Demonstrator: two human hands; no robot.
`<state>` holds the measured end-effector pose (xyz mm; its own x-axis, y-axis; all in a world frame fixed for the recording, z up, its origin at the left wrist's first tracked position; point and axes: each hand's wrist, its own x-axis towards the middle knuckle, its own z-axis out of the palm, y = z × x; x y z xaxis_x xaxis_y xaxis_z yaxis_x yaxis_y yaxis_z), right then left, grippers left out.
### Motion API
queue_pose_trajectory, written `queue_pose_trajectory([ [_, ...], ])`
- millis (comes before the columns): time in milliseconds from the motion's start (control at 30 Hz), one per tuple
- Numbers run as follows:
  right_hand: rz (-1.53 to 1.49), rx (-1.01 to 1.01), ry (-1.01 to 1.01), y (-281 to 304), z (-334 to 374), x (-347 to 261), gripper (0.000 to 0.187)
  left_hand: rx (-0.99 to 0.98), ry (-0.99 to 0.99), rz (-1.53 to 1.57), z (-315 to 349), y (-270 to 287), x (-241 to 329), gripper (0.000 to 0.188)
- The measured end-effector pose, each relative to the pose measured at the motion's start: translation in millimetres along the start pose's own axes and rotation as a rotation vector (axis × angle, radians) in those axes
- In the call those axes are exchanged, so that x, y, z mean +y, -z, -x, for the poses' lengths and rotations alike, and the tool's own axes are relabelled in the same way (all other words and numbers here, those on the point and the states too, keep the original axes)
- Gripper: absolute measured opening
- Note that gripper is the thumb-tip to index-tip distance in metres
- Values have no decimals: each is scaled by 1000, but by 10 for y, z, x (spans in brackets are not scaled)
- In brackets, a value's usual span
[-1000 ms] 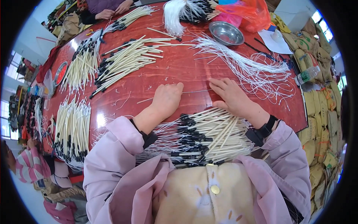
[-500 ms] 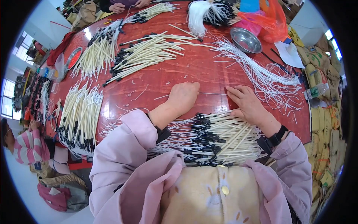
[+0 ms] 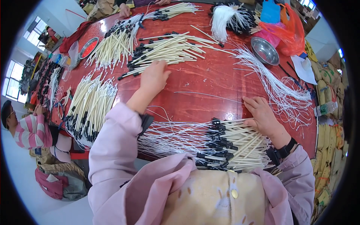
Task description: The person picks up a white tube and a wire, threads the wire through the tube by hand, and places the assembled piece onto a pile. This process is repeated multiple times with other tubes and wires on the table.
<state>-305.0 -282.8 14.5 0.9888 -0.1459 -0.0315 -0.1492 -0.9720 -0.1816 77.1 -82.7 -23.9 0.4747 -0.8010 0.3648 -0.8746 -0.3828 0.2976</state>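
My left hand (image 3: 154,78) is at the near edge of a pile of cream rods with black ends (image 3: 176,50). Its fingers are mostly hidden, so whether they grip a rod cannot be seen. My right hand (image 3: 262,116) rests on the red table with fingers apart, its fingertips at the right end of a thin white cord (image 3: 206,95) that lies across the tabletop. Just in front of my body lies a row of cream rods (image 3: 243,144) with black fittings and long white cords (image 3: 172,138) trailing left; my right thumb is close to its upper edge.
A bundle of loose white cords (image 3: 268,75) spreads to the right, below a metal bowl (image 3: 265,51). More rod bundles (image 3: 92,101) stand at the left, near a dish of red pieces (image 3: 89,48). Another person's hand (image 3: 124,10) shows at the far edge. A bottle (image 3: 325,108) lies by the right edge.
My left hand has left the cord and moved left and away from me to the rod pile. My right hand has stayed by the cord's end. The whole view has shifted slightly.
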Motion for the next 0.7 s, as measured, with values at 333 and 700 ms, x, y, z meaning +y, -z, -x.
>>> queue_pose_trajectory([
  [333, -7, -4, -39, -3, -25, -50, 96, 21, -235, -206, -325, -449, -86, 13],
  [700, 18, 50, -34, -59, -17, -68, 87, 1, -357, -299, -337, -364, 38, 11],
])
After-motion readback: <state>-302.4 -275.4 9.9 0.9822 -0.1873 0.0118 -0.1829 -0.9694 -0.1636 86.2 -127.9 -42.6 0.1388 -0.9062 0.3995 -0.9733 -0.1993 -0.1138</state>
